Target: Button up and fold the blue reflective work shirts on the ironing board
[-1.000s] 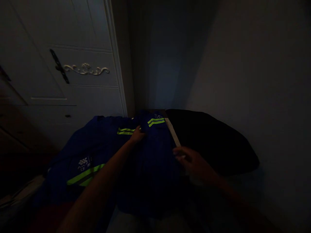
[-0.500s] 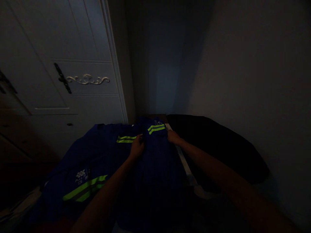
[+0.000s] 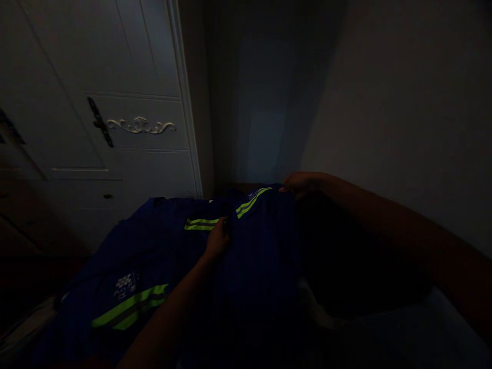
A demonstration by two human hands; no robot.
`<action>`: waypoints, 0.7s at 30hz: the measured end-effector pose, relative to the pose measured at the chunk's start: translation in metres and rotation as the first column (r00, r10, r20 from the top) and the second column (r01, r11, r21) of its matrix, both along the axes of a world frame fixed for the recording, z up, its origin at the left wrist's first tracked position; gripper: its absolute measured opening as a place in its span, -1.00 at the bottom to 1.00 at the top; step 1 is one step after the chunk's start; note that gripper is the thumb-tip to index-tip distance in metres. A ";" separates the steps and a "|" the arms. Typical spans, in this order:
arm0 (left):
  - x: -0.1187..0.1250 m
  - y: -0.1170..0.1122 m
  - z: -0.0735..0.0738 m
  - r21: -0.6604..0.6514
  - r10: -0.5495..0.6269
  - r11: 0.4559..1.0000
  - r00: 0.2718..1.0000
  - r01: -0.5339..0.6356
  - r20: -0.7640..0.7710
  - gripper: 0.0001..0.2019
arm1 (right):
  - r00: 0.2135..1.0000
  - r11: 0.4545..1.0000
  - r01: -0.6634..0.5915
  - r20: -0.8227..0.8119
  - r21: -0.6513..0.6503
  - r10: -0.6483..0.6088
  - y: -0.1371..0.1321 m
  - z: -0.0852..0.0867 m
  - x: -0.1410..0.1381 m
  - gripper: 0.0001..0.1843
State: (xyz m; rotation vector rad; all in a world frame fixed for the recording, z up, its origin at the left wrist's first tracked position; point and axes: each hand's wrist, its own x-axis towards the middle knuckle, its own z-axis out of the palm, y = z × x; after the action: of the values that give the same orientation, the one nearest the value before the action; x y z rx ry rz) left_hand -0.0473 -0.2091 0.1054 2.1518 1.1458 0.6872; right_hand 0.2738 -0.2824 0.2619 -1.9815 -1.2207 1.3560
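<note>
Fingers of the right hand (image 3: 302, 183) pinch the blue jacket (image 3: 249, 256); left hand (image 3: 218, 238) fingers curl closed on it.

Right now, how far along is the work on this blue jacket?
Done: the blue jacket lies spread flat, one striped part laid over the middle. In hand: the left hand pins it beside the yellow stripes; the right hand grips its far corner. Left: the near-left part with the long stripe looks unfolded.

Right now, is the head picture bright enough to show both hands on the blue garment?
Head view: very dim, right side nearly black; only yellow-green stripes stand out; left hand rests on the blue garment, right hand holds its far edge.
</note>
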 end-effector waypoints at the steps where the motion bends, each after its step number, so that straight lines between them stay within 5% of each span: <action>1: 0.000 -0.001 0.002 -0.004 -0.003 1.000 1.000 0.003 -0.018 -0.58 | 0.998 1.000 0.017 -0.067 0.021 -0.016 -0.005 0.004 0.009 -0.80; 5: 0.000 -0.004 0.006 -0.003 -0.014 1.000 0.996 0.014 -0.091 -0.59 | 0.986 0.986 0.089 -0.156 0.141 -0.067 -0.027 0.023 0.047 -0.75; 9: 0.000 -0.003 0.006 0.009 -0.026 1.000 0.986 0.027 -0.163 -0.57 | 0.947 0.986 -0.022 0.319 0.166 -0.033 -0.031 0.052 0.088 -0.68; 12: 0.000 -0.004 0.005 0.016 -0.040 0.999 0.977 0.044 -0.210 -0.55 | 0.634 0.974 -0.207 0.771 0.090 0.064 -0.021 0.067 0.109 -0.70; 14: 0.000 -0.004 0.005 0.030 -0.048 0.998 0.971 0.057 -0.234 -0.51 | 0.401 0.966 -0.253 0.914 0.048 0.059 -0.012 0.067 0.113 -0.69; 16: 0.000 -0.005 0.004 0.056 -0.052 0.996 0.968 0.068 -0.244 -0.49 | 0.313 0.958 -0.273 0.950 0.091 -0.001 -0.006 0.059 0.110 -0.64; 18: 0.000 -0.006 0.004 0.081 -0.058 0.993 0.967 0.080 -0.250 -0.45 | 0.416 0.946 -0.274 0.908 0.170 -0.043 -0.003 0.046 0.105 -0.55; 21: 0.000 -0.007 0.006 0.140 -0.103 0.979 0.950 0.150 -0.296 -0.36 | 0.767 0.945 -0.213 0.641 0.247 0.006 -0.011 0.025 0.104 -0.53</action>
State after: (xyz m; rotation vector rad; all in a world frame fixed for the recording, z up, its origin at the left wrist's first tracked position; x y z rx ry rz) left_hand -0.0470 -0.2158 0.1113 2.5019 1.1150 0.4307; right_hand 0.3778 -0.2936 0.2867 -2.2243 -1.7414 0.4600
